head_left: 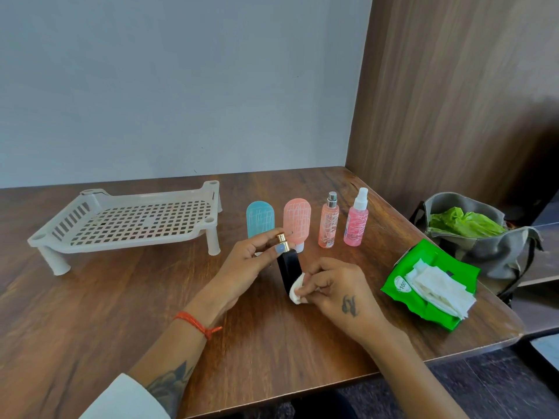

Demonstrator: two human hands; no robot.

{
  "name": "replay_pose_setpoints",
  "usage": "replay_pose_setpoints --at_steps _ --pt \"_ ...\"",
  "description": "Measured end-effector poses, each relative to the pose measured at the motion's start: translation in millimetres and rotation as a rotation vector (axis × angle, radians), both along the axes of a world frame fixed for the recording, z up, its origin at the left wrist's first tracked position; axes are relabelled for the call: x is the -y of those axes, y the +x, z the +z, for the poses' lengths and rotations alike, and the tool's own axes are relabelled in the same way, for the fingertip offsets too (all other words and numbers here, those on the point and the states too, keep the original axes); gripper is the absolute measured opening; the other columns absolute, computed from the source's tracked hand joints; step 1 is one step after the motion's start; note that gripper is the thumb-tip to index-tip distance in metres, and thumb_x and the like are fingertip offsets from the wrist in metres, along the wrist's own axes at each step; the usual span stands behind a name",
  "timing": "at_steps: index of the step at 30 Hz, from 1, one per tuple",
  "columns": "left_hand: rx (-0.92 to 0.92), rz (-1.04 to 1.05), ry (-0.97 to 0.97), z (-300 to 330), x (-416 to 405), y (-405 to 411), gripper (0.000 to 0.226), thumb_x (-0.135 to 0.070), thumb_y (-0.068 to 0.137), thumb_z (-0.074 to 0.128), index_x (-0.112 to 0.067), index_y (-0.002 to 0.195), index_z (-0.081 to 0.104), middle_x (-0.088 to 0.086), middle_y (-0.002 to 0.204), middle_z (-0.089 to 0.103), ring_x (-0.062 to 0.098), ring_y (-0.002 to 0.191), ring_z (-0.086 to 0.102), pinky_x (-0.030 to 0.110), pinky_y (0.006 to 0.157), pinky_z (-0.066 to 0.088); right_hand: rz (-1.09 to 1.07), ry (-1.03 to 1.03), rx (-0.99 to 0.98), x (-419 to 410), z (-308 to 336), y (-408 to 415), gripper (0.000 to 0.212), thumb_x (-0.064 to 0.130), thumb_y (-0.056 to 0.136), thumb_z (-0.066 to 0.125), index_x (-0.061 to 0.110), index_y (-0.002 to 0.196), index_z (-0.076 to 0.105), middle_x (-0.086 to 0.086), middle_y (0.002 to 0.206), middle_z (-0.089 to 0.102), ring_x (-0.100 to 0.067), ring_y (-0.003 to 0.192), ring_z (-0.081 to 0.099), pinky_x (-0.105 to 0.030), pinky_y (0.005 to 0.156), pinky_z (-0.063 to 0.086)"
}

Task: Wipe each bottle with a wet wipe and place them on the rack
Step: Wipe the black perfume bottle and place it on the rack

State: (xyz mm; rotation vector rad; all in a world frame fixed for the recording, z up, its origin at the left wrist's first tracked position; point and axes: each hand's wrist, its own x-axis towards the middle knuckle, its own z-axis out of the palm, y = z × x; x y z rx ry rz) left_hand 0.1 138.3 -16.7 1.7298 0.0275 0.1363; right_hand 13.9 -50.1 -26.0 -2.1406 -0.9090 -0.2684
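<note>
the left hand (252,255) pinches the gold cap of a black bottle (289,272), fingertips curled round the top so the bottle hangs tilted between both hands, above the wooden table (121,297). the right hand (335,287) has its fingers bunched round a folded white wet wipe (297,288), pressing it against the lower end of the bottle just past the fingertips. whether the bottle's base touches the table is hard to tell from here.

just beyond the left fingertips stand a blue bottle (260,220) and a coral bottle (298,222), both cap-down, the blue one partly hidden behind the fingers. farther right of them are a slim pink spray bottle (328,226) and a fuller pink spray bottle (356,223), upright. the pale plastic rack (127,225) sits well off to the left of the left hand, nothing on it. right of the right hand's knuckles lies an open green wipes pack (423,306) with white wipes spilling out, and beyond it a grey bag (490,252) holding something green.
</note>
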Motion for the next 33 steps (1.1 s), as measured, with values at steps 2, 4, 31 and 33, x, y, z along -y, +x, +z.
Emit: replay_pose_setpoints --at_steps 2,4,31,33 --pt "-0.001 0.004 0.004 1 -1 0 0.036 -0.024 0.091 0.06 -0.03 0.126 0.06 -0.009 0.127 0.062 0.014 0.13 0.045 0.048 0.108 0.04 0.0 -0.08 -0.012 5 2 0 0.019 0.006 0.067 0.078 0.023 0.074 0.076 0.025 0.081 0.056 0.001 0.078 0.058 -0.011 0.068 0.044" --pt "-0.005 0.004 0.003 2 -2 -1 0.036 -0.026 0.091 0.06 -0.031 0.127 0.06 -0.009 0.129 0.06 0.015 0.132 0.043 0.049 0.109 0.039 -0.067 -0.059 0.038 7 4 0 0.02 0.004 0.068 0.077 0.023 0.076 0.076 0.021 0.084 0.059 0.003 0.077 0.057 -0.014 0.069 0.046" --pt "0.015 0.006 0.001 8 2 -6 0.028 -0.018 0.093 0.058 -0.033 0.114 0.065 -0.013 0.114 0.068 0.008 0.117 0.054 0.033 0.101 0.046 -0.116 0.015 0.171 4 4 6 0.032 -0.008 0.067 0.071 0.022 0.075 0.076 0.013 0.087 0.064 -0.001 0.081 0.058 -0.018 0.069 0.051" --pt "0.021 0.005 0.002 9 2 -6 0.028 -0.019 0.093 0.058 -0.032 0.116 0.065 -0.014 0.115 0.067 0.008 0.119 0.053 0.031 0.101 0.046 -0.182 0.134 0.247 -1 10 7 0.027 -0.007 0.07 0.07 0.017 0.082 0.075 0.006 0.09 0.068 0.0 0.082 0.059 -0.009 0.073 0.048"
